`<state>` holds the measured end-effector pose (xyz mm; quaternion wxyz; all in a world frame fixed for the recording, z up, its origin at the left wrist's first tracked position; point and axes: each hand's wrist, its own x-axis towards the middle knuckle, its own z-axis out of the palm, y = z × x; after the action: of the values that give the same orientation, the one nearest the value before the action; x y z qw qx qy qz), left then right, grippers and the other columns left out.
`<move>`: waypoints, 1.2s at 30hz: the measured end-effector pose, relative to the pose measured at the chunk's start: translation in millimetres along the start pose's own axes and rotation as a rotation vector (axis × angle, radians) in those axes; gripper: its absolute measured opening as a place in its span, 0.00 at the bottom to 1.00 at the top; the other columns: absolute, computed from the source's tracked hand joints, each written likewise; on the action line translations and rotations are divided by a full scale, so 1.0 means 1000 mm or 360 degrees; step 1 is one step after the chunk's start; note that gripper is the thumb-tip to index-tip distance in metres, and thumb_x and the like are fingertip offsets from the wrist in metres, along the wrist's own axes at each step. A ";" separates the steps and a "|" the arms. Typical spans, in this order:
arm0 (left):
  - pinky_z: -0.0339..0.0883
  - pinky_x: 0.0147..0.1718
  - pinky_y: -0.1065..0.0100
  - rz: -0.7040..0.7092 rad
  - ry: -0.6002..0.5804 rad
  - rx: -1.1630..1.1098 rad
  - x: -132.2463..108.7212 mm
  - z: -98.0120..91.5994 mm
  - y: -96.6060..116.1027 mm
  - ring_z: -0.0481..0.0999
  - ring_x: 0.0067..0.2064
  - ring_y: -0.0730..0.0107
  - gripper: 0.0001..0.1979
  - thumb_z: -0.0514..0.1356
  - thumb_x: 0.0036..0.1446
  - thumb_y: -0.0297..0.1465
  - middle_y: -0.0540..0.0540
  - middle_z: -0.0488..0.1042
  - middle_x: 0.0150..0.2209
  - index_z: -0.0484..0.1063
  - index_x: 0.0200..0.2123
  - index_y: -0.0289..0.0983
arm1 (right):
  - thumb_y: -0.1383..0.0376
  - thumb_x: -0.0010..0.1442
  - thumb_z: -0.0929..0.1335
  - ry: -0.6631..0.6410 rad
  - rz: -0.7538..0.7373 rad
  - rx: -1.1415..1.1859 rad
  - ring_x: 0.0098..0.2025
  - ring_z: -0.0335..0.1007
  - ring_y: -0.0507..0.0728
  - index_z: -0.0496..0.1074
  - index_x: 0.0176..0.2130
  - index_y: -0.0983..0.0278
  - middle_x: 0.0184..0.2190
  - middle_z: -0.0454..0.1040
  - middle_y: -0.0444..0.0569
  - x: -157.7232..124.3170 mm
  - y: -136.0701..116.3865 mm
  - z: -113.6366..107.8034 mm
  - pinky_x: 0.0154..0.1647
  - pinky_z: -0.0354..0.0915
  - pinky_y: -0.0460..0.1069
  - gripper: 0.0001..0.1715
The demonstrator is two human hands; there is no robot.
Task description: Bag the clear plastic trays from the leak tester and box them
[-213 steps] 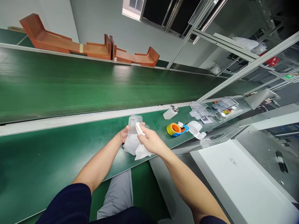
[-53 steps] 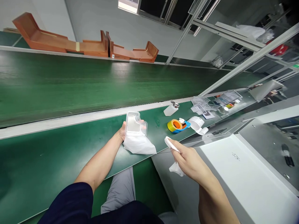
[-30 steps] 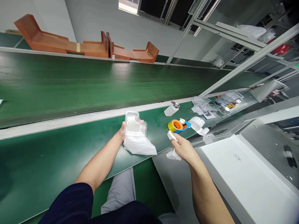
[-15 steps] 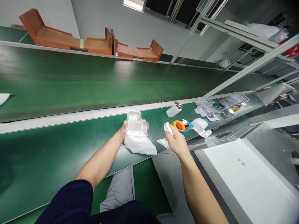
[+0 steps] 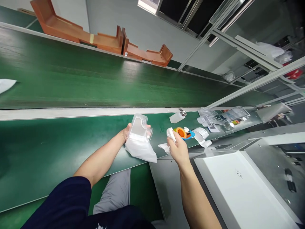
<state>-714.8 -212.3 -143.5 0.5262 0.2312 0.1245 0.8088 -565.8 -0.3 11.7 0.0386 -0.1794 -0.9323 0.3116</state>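
My left hand (image 5: 126,131) is closed around a clear plastic part (image 5: 139,126) with a notched side, held above the green bench. A thin white sleeve or sheet (image 5: 141,149) covers the part's near end and hangs toward the bench edge. To the right, my right hand (image 5: 178,147) grips a crumpled white wipe (image 5: 170,133), whose loose end sticks out to the left. It is apart from the plastic part. Just beyond the right hand lie a roll of orange-yellow tape (image 5: 181,132) and a blue tool or strap (image 5: 190,135), its kind unclear.
A white bottle with a metal top (image 5: 178,116) stands behind the tape. A label roll (image 5: 201,135) and several clear plastic pieces (image 5: 211,117) lie farther right. Orange cradles (image 5: 147,54) line the far side of the green belt (image 5: 95,82). A white box (image 5: 240,184) is at lower right.
The camera view has turned slightly. The plastic part is tilted a little more in my left hand; both hands keep their hold, and the wipe stays to the right.
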 end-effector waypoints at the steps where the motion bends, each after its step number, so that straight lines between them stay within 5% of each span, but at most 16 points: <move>1: 0.76 0.52 0.50 -0.0010 -0.0005 -0.0004 0.000 0.000 0.000 0.81 0.53 0.40 0.63 0.78 0.30 0.65 0.29 0.78 0.56 0.72 0.66 0.37 | 0.49 0.68 0.61 -0.0047 -0.0094 -0.0003 0.39 0.74 0.60 0.70 0.67 0.67 0.46 0.79 0.54 -0.008 -0.012 -0.001 0.44 0.71 0.52 0.38; 6: 0.73 0.60 0.49 -0.0022 -0.0014 -0.0042 0.000 0.002 -0.001 0.78 0.60 0.41 0.59 0.79 0.37 0.61 0.32 0.76 0.62 0.70 0.67 0.38 | 0.62 0.73 0.58 -0.0587 -0.0587 -0.0545 0.48 0.77 0.61 0.66 0.72 0.61 0.51 0.80 0.53 -0.024 -0.074 0.005 0.49 0.70 0.50 0.33; 12: 0.72 0.62 0.50 -0.0064 -0.0002 -0.0005 0.001 -0.001 -0.004 0.79 0.60 0.40 0.59 0.78 0.40 0.60 0.31 0.77 0.60 0.67 0.68 0.36 | 0.65 0.74 0.60 -0.0857 -0.0494 -0.1434 0.48 0.79 0.66 0.53 0.79 0.56 0.49 0.81 0.55 0.000 -0.114 0.024 0.45 0.70 0.53 0.39; 22: 0.71 0.62 0.48 -0.0146 -0.0004 0.0014 0.002 -0.011 -0.008 0.80 0.59 0.39 0.57 0.77 0.41 0.61 0.31 0.79 0.58 0.69 0.67 0.34 | 0.70 0.73 0.61 -0.0836 -0.0469 -0.1584 0.45 0.80 0.69 0.54 0.78 0.59 0.40 0.79 0.60 0.007 -0.127 0.031 0.39 0.68 0.54 0.38; 27: 0.69 0.65 0.46 -0.0142 -0.0040 -0.0003 0.001 -0.014 -0.009 0.77 0.62 0.35 0.57 0.76 0.42 0.62 0.30 0.79 0.58 0.69 0.67 0.33 | 0.72 0.72 0.61 -0.0787 -0.0447 -0.1649 0.41 0.80 0.68 0.64 0.71 0.63 0.37 0.78 0.59 0.004 -0.124 0.029 0.36 0.66 0.52 0.31; 36: 0.70 0.64 0.49 -0.0066 -0.0022 -0.0044 0.002 -0.001 -0.004 0.77 0.62 0.38 0.55 0.78 0.41 0.59 0.31 0.78 0.59 0.71 0.65 0.34 | 0.66 0.74 0.62 -0.0604 -0.0479 -0.1660 0.39 0.79 0.64 0.59 0.76 0.57 0.36 0.79 0.54 -0.007 -0.115 0.015 0.34 0.62 0.49 0.34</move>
<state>-712.2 -208.8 -145.5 0.5468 0.2268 0.1144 0.7978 -598.0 -96.6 68.4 -0.1789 0.0191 -0.9686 -0.1716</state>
